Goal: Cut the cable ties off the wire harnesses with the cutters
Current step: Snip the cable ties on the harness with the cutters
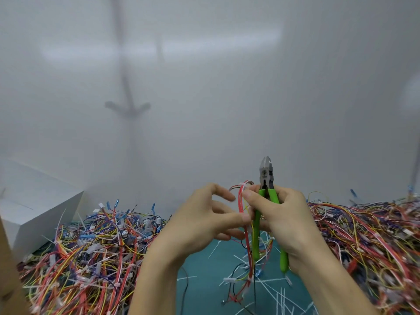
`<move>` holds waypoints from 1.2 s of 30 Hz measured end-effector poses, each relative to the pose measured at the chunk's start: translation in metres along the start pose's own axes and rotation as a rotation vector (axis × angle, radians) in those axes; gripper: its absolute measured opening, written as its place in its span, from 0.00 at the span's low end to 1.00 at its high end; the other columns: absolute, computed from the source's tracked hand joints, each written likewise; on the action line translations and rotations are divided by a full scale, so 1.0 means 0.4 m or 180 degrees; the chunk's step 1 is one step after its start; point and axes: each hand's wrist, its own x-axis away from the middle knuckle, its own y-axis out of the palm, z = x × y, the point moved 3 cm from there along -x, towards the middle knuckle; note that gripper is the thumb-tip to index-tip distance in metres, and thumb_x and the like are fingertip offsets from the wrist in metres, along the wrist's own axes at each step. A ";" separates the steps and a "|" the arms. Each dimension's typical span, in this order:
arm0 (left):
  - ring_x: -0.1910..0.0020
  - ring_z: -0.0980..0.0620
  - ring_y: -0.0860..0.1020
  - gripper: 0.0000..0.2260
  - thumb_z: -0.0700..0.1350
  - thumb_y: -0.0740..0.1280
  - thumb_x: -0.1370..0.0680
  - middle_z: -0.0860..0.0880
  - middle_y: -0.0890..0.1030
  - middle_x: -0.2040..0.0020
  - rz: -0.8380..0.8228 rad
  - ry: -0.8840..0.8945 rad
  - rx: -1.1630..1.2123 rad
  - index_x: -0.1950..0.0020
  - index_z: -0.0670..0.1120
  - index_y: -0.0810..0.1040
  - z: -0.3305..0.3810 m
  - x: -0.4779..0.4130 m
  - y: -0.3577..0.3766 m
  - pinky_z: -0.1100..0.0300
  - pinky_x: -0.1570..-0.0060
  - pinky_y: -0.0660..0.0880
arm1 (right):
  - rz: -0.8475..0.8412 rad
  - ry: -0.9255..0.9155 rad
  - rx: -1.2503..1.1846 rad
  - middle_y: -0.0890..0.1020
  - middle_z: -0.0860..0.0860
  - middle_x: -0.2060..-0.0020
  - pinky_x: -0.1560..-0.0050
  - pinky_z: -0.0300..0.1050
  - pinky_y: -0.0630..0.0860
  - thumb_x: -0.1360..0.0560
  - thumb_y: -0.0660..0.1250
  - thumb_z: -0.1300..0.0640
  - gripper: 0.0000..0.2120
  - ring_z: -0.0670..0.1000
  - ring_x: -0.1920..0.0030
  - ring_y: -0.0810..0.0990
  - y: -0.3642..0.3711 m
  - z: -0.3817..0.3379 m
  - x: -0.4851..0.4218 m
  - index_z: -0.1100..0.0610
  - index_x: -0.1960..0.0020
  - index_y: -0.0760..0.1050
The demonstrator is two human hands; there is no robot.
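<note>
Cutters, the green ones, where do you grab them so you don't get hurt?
Grip the cutters by the two green handles, coming from the right side as the right hand does. The sharp metal jaws point up, and the handles hang down, long and coated.

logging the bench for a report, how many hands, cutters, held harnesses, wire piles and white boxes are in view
hands: 2 (left hand, right hand)
green-handled cutters: 1
held harness: 1
wire piles: 2 (left pile, right pile)
white box: 1
total: 7
</note>
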 end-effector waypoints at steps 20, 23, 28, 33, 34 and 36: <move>0.63 0.50 0.86 0.04 0.37 0.65 0.20 0.45 0.86 0.60 0.0843 0.0138 0.1121 0.49 0.37 0.79 -0.013 -0.018 -0.028 0.64 0.67 0.79 | -0.0654 0.0241 0.0609 0.85 0.53 0.65 0.57 0.57 0.84 0.26 0.72 0.57 0.03 0.48 0.68 0.80 0.003 -0.010 0.010 0.55 0.53 0.82; 0.61 0.51 0.85 0.04 0.39 0.66 0.20 0.47 0.87 0.60 0.1011 0.0207 0.1178 0.50 0.40 0.80 -0.016 -0.022 -0.032 0.64 0.65 0.80 | -0.0666 0.0142 0.0873 0.85 0.55 0.61 0.55 0.55 0.84 0.28 0.73 0.56 0.02 0.48 0.67 0.80 0.000 -0.015 0.011 0.53 0.56 0.82; 0.61 0.50 0.86 0.04 0.39 0.66 0.20 0.46 0.87 0.59 0.1237 0.0242 0.1587 0.49 0.40 0.80 -0.017 -0.020 -0.036 0.65 0.66 0.79 | -0.0790 -0.0203 0.1518 0.85 0.48 0.63 0.55 0.49 0.81 0.29 0.74 0.47 0.06 0.50 0.62 0.83 -0.007 -0.027 0.014 0.47 0.55 0.81; 0.70 0.52 0.83 0.06 0.41 0.65 0.20 0.51 0.83 0.65 0.1459 0.0130 0.1899 0.47 0.41 0.80 -0.019 -0.017 -0.046 0.63 0.71 0.79 | -0.1018 -0.0163 0.2081 0.83 0.41 0.67 0.60 0.41 0.76 0.25 0.64 0.37 0.18 0.39 0.69 0.77 -0.004 -0.019 0.015 0.50 0.59 0.81; 0.72 0.52 0.82 0.07 0.41 0.65 0.19 0.50 0.82 0.64 0.1516 0.0132 0.1921 0.46 0.40 0.80 -0.019 -0.016 -0.048 0.64 0.72 0.79 | -0.1026 -0.0173 0.2182 0.82 0.38 0.70 0.65 0.34 0.73 0.24 0.63 0.38 0.19 0.37 0.71 0.76 -0.003 -0.017 0.014 0.51 0.60 0.81; 0.71 0.51 0.83 0.07 0.42 0.65 0.20 0.49 0.82 0.63 0.1579 0.0146 0.1998 0.47 0.40 0.80 -0.021 -0.015 -0.054 0.63 0.72 0.79 | -0.0999 -0.0218 0.2352 0.77 0.35 0.76 0.68 0.31 0.68 0.23 0.63 0.39 0.19 0.36 0.73 0.73 -0.005 -0.016 0.013 0.51 0.61 0.81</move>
